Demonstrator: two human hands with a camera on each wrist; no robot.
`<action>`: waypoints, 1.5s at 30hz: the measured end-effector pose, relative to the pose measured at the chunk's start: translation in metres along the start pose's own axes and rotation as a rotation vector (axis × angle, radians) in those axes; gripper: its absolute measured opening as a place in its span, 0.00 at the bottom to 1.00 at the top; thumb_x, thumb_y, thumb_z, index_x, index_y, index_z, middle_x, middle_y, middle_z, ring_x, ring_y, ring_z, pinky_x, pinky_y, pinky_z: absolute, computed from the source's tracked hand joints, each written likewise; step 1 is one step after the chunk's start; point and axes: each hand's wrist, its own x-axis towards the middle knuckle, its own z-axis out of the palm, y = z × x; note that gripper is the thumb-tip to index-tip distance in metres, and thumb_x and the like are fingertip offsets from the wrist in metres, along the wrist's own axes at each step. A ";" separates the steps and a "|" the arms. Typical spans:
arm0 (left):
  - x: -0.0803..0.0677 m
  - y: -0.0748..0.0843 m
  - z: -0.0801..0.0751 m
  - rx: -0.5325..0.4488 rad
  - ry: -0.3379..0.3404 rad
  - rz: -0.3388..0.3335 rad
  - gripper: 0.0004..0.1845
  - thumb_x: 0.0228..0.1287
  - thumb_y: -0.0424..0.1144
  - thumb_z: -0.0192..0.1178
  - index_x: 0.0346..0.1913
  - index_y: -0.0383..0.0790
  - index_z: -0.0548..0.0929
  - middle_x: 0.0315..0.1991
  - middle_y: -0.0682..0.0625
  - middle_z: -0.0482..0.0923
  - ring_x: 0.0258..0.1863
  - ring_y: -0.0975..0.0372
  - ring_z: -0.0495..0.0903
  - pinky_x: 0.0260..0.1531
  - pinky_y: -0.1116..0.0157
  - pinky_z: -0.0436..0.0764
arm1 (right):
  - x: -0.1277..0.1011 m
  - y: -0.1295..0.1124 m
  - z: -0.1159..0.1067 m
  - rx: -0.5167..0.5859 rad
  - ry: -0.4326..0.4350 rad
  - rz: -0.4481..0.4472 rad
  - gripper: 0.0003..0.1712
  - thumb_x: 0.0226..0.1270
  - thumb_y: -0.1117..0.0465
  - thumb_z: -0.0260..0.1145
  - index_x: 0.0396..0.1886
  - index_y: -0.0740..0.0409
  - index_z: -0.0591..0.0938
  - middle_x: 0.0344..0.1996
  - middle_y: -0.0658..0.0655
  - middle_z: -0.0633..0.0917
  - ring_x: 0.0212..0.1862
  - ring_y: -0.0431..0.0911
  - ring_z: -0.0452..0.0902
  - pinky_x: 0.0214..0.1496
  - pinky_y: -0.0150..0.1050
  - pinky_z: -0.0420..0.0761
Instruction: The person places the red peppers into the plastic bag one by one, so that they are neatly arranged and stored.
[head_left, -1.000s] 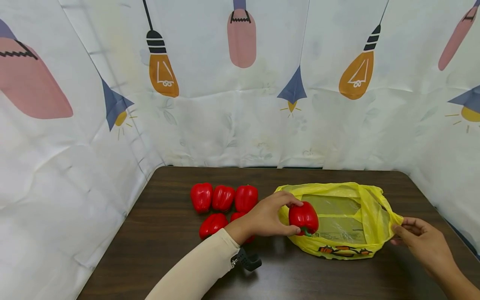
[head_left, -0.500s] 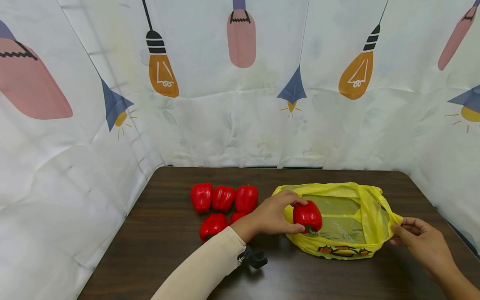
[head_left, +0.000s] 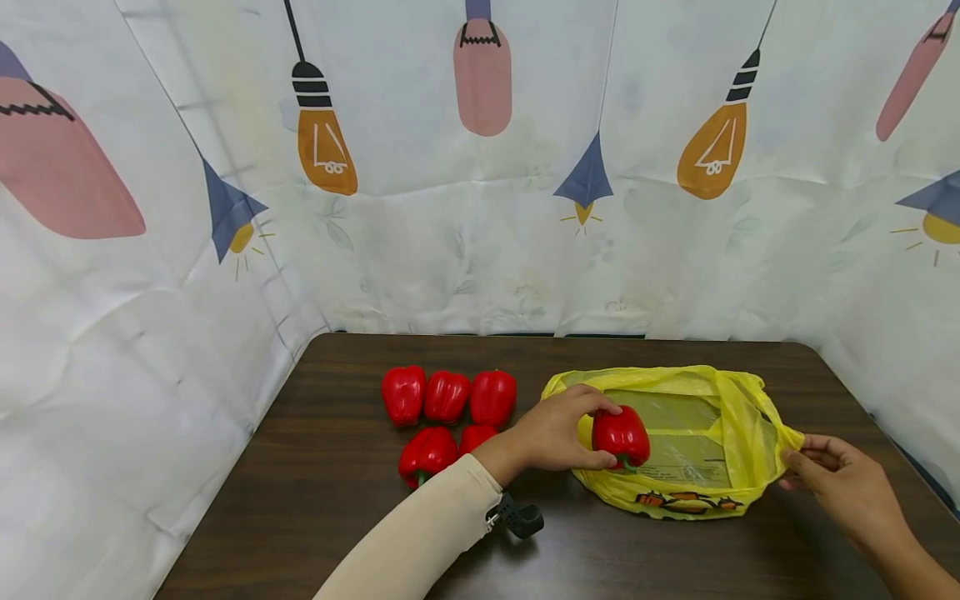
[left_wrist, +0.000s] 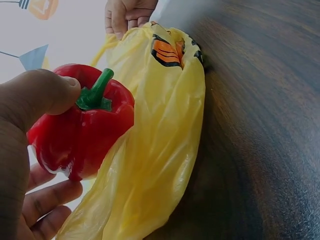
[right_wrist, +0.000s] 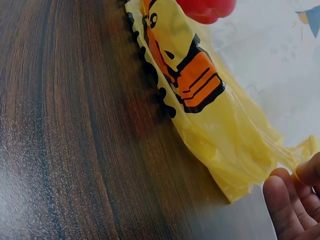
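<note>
Two hands are at work over a dark wooden table (head_left: 315, 500). Nearest the camera, the right hand (head_left: 843, 487) rests at the right end of a yellow plastic bag (head_left: 738, 417), its fingers loosely bent and pinching the bag's handle loop; the right wrist view shows only fingertips (right_wrist: 282, 200) at the bag's crumpled corner, so the firmness of that pinch cannot be told. The left hand (head_left: 555, 433), in a cream sleeve (head_left: 420, 542) with a black wrist device (head_left: 517, 518), grips a red bell pepper (head_left: 621, 437) with thumb and fingers curled round it. The left wrist view shows the thumb lying by the green stem (left_wrist: 97, 90), the pepper's side touching the yellow film. The pepper is held at the bag's left-hand opening, above its rim. The bag lies flat on the table, mouth open, with an orange and black print (right_wrist: 192, 80) on its near side. Left of the held pepper, five further red peppers (head_left: 446, 398) sit grouped on the table: three in a far row, two nearer, one partly hidden behind the left wrist. Beyond the table stands a white backdrop (head_left: 480, 208) printed with light bulbs.
</note>
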 end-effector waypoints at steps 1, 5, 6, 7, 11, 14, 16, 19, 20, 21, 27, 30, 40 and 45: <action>0.000 0.000 0.000 0.004 -0.003 -0.005 0.28 0.60 0.52 0.73 0.63 0.55 0.79 0.61 0.59 0.72 0.54 0.71 0.73 0.48 0.73 0.77 | 0.000 0.000 0.000 0.001 -0.003 -0.003 0.30 0.80 0.55 0.58 0.63 0.78 0.65 0.43 0.63 0.81 0.33 0.45 0.86 0.37 0.42 0.88; 0.001 -0.001 0.002 0.020 -0.009 -0.015 0.28 0.60 0.52 0.72 0.63 0.54 0.79 0.62 0.59 0.72 0.56 0.70 0.73 0.50 0.72 0.77 | 0.000 0.001 -0.001 -0.004 -0.010 -0.010 0.30 0.80 0.54 0.58 0.63 0.78 0.66 0.43 0.62 0.82 0.33 0.45 0.87 0.36 0.42 0.88; 0.001 -0.001 0.003 0.023 -0.009 -0.013 0.28 0.60 0.52 0.72 0.63 0.54 0.79 0.62 0.59 0.72 0.56 0.70 0.73 0.51 0.72 0.77 | 0.000 0.001 -0.001 -0.004 -0.011 -0.010 0.30 0.80 0.54 0.58 0.63 0.78 0.66 0.43 0.62 0.82 0.33 0.45 0.87 0.36 0.42 0.88; 0.001 -0.001 0.003 0.033 -0.010 -0.011 0.28 0.61 0.52 0.72 0.63 0.54 0.79 0.62 0.59 0.72 0.57 0.69 0.73 0.52 0.72 0.77 | 0.000 0.001 -0.001 -0.002 -0.013 -0.010 0.30 0.80 0.54 0.59 0.63 0.78 0.66 0.43 0.61 0.82 0.33 0.45 0.87 0.37 0.42 0.88; 0.003 0.000 0.006 0.081 -0.023 -0.006 0.29 0.61 0.53 0.72 0.64 0.54 0.78 0.62 0.58 0.73 0.59 0.68 0.73 0.53 0.71 0.76 | 0.001 0.001 0.000 0.004 -0.017 -0.009 0.30 0.80 0.54 0.58 0.63 0.78 0.66 0.43 0.61 0.82 0.34 0.45 0.87 0.37 0.42 0.88; 0.003 0.001 0.008 0.110 -0.037 -0.014 0.29 0.61 0.53 0.72 0.64 0.54 0.78 0.63 0.58 0.73 0.59 0.68 0.73 0.54 0.71 0.76 | 0.001 0.001 0.000 0.004 -0.015 -0.007 0.30 0.80 0.55 0.58 0.63 0.78 0.66 0.43 0.61 0.82 0.34 0.45 0.87 0.37 0.42 0.88; 0.003 0.002 0.009 0.122 -0.044 -0.022 0.29 0.61 0.53 0.72 0.64 0.54 0.78 0.62 0.58 0.73 0.58 0.68 0.74 0.54 0.71 0.76 | 0.001 0.002 0.000 0.004 -0.012 -0.006 0.29 0.80 0.55 0.58 0.63 0.78 0.66 0.43 0.61 0.82 0.33 0.45 0.87 0.36 0.42 0.88; 0.002 0.002 0.010 0.131 -0.065 -0.037 0.29 0.61 0.53 0.72 0.64 0.53 0.78 0.61 0.58 0.74 0.57 0.68 0.75 0.53 0.72 0.75 | 0.001 0.002 0.000 0.008 -0.008 -0.003 0.28 0.80 0.55 0.58 0.62 0.77 0.66 0.43 0.61 0.81 0.33 0.45 0.86 0.36 0.42 0.88; 0.002 0.002 0.011 0.130 -0.077 -0.045 0.29 0.62 0.53 0.72 0.64 0.53 0.78 0.61 0.58 0.74 0.56 0.69 0.75 0.53 0.73 0.75 | 0.002 0.002 0.000 0.010 -0.007 -0.003 0.28 0.80 0.56 0.58 0.62 0.77 0.66 0.42 0.61 0.82 0.33 0.45 0.86 0.36 0.42 0.88; 0.002 0.002 0.011 0.127 -0.090 -0.054 0.29 0.62 0.53 0.72 0.65 0.53 0.78 0.60 0.58 0.74 0.56 0.69 0.75 0.53 0.73 0.75 | 0.002 0.002 0.001 0.013 -0.005 -0.001 0.28 0.80 0.56 0.58 0.62 0.77 0.66 0.42 0.60 0.82 0.33 0.45 0.86 0.36 0.42 0.88; 0.003 0.000 0.012 0.175 -0.139 -0.070 0.31 0.61 0.52 0.72 0.66 0.48 0.78 0.58 0.57 0.78 0.56 0.70 0.75 0.55 0.75 0.73 | 0.002 0.002 0.001 0.020 0.002 0.000 0.27 0.80 0.57 0.58 0.62 0.77 0.67 0.41 0.59 0.82 0.33 0.44 0.86 0.36 0.41 0.88; 0.003 0.001 0.011 0.211 -0.140 -0.060 0.32 0.61 0.52 0.73 0.66 0.48 0.77 0.59 0.57 0.79 0.57 0.70 0.75 0.56 0.75 0.72 | 0.002 0.001 0.000 0.018 0.005 0.003 0.27 0.80 0.57 0.58 0.62 0.77 0.67 0.41 0.58 0.82 0.33 0.44 0.86 0.36 0.41 0.88; -0.005 0.009 -0.007 0.182 -0.091 0.012 0.30 0.62 0.50 0.72 0.65 0.47 0.78 0.61 0.58 0.77 0.61 0.68 0.74 0.61 0.72 0.72 | 0.001 0.000 -0.002 0.030 -0.030 0.008 0.28 0.80 0.56 0.59 0.62 0.76 0.67 0.40 0.56 0.82 0.34 0.45 0.86 0.37 0.42 0.88; -0.013 0.011 -0.018 0.145 -0.073 0.030 0.31 0.63 0.49 0.72 0.67 0.49 0.77 0.64 0.59 0.76 0.65 0.67 0.71 0.64 0.69 0.71 | 0.002 0.000 -0.002 0.033 -0.028 0.009 0.27 0.80 0.56 0.59 0.62 0.76 0.67 0.41 0.56 0.82 0.34 0.44 0.86 0.37 0.42 0.88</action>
